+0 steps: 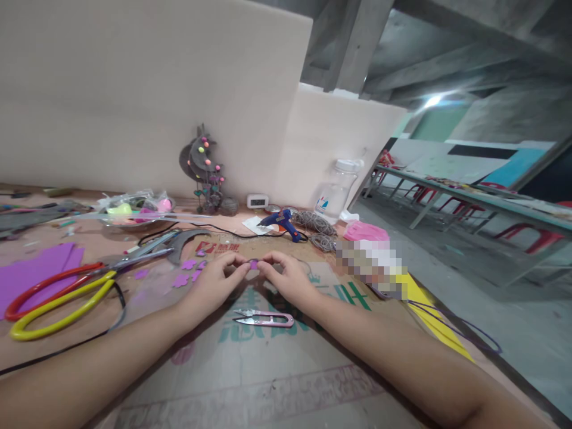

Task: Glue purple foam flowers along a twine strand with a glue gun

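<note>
Over the cardboard sheet (268,369), my left hand (218,277) and my right hand (288,277) meet fingertip to fingertip. Both pinch a small purple foam piece (254,264) between them; its full shape is hidden by the fingers. Purple flower-shaped cutouts (182,279) lie to the left of my left hand. Below the hands rests a pair of pink thread snips (264,319), blades pointing left. A blue glue gun (286,223) stands just beyond my hands.
Large red-and-yellow-handled scissors (67,292) lie left, beside purple foam sheets (40,271). At the back are a bag of coloured balls (134,208), a grey moon ornament (203,170), a small digital timer (258,201), wire coils (315,223) and a clear bottle (337,190).
</note>
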A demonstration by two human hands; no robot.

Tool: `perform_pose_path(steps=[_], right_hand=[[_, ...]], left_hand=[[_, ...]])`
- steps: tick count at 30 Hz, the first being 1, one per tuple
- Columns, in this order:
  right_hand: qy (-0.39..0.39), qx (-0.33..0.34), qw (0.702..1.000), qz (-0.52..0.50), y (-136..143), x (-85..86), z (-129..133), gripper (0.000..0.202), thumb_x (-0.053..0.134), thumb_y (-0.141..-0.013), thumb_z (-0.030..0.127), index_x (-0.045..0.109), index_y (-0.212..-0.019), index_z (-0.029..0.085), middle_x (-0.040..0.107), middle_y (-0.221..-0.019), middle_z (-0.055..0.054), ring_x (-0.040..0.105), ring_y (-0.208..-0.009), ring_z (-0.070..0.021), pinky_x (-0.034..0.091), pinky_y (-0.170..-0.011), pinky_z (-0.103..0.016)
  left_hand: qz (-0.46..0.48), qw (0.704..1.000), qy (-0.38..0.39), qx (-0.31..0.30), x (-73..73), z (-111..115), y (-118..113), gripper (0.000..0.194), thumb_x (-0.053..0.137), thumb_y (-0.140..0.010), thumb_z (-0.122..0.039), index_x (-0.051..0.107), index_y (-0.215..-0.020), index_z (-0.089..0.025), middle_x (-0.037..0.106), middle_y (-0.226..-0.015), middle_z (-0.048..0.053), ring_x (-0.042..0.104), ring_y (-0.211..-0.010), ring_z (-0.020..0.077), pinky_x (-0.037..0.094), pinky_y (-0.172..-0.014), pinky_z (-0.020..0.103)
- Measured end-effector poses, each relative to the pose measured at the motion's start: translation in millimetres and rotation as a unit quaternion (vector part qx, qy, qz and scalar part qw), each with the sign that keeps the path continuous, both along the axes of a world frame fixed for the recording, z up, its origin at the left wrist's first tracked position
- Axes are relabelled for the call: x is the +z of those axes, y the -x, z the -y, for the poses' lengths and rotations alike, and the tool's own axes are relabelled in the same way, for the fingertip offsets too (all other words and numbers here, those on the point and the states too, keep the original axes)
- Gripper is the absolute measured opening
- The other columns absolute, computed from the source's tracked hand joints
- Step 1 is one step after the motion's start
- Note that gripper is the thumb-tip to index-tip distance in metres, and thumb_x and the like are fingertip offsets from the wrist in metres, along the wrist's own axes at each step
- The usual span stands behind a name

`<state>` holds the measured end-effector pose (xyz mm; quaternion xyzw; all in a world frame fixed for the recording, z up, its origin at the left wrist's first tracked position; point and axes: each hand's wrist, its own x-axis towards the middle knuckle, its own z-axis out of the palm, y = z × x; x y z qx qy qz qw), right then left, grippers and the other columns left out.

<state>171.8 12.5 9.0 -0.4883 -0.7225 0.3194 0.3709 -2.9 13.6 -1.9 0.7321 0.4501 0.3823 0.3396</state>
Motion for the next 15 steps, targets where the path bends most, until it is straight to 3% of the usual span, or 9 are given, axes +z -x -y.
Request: perform_pose_path(steps=[9,13,15], right_hand=[[0.030,-0.004,1.000,0.004,0.8,-1.7,-0.9,0.020,0.055,-0.079,0.034,0.059,-0.072,0.016,0.060,-0.064,0.002,0.053,-0.056,-0.0099,0.041,-0.054,-0.020],[0.052,-0.026,0.998,-0.033,-0.3,-2.4,-3.7,0.020,0.056,-0.078,0.035,0.058,-0.071,0.016,0.060,-0.063,0.001,0.055,-0.057,-0.0105,0.042,-0.055,-0.021],[0.042,-0.049,0.997,-0.053,-1.7,-3.6,-6.2,0.020,0.056,-0.078,0.036,0.058,-0.073,0.016,0.061,-0.064,0.001,0.056,-0.059,-0.0111,0.044,-0.058,-0.022]], left_hand=[[-0.012,1.000,0.005,-0.007,-3.1,-0.7,0.3,0.021,0.047,-0.083,-0.036,0.058,-0.080,-0.018,0.061,-0.076,0.000,0.057,-0.071,0.0147,0.043,-0.066,0.026],[0.004,0.997,-0.035,0.063,-4.2,-2.0,0.7,0.023,0.052,-0.080,-0.038,0.055,-0.092,-0.018,0.061,-0.096,0.004,0.057,-0.090,0.0184,0.043,-0.077,0.030],[-0.010,0.995,-0.053,0.079,-2.4,-1.3,1.2,0.022,0.051,-0.081,-0.039,0.055,-0.086,-0.018,0.061,-0.089,0.004,0.057,-0.086,0.0184,0.043,-0.075,0.029]])
